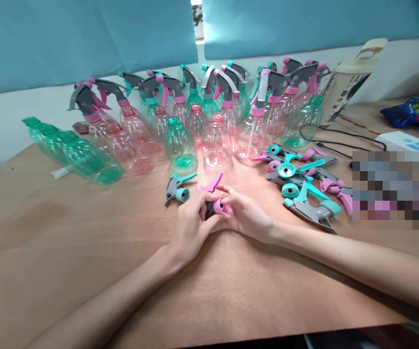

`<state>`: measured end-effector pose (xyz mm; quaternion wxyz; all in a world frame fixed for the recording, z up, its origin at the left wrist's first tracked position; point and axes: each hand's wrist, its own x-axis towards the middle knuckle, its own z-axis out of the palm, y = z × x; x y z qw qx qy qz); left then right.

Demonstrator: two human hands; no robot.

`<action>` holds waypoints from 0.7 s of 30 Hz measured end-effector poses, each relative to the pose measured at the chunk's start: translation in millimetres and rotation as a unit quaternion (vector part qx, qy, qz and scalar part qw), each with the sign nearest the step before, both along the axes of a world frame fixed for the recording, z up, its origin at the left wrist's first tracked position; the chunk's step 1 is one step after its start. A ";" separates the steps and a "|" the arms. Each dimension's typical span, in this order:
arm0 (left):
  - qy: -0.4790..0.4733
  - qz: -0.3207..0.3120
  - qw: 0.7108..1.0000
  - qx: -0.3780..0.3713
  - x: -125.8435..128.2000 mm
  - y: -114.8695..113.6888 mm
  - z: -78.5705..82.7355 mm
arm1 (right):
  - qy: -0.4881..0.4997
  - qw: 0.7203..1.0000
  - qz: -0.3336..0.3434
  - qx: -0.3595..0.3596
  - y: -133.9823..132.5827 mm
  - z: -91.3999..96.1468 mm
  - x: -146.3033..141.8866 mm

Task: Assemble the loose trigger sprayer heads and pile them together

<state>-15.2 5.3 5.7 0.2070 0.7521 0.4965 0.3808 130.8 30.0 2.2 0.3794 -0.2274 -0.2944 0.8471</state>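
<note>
Both hands meet at the middle of the wooden table around a pink and grey spray nozzle (221, 205). My left hand (192, 220) wraps its grey body, and the pink trigger points up past the fingers. On the other side, my right hand (247, 215) has its fingers closed at the pink collar, whose round opening faces up toward me. Just left of the hands lies a teal and grey spray nozzle (176, 190). Behind them stand a clear pink bottle (217, 145) and a clear green bottle (180, 150), both without nozzles.
Loose teal and pink nozzles (305, 182) lie heaped at the right. Bottles fitted with nozzles (227, 94) line the back, and several green bottles (85, 155) lean at the left. A cream tumbler (350, 80), a black cable (327, 142) and a white box (409, 144) are at the right.
</note>
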 end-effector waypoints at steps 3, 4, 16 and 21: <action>0.004 -0.004 1.000 0.000 0.5 0.2 0.7 | 0.003 1.000 0.007 0.005 -0.7 1.9 -0.1; 0.006 -0.008 1.000 0.001 0.3 0.1 0.5 | 0.003 1.000 0.007 0.005 -0.9 2.9 0.0; -0.005 -0.014 1.000 -0.001 0.8 0.5 -1.4 | 0.010 1.000 -0.011 -0.020 -1.0 -0.3 1.2; -0.063 0.027 0.997 -0.037 0.4 2.1 -1.9 | 0.014 1.000 0.008 0.009 -0.7 -2.6 -0.7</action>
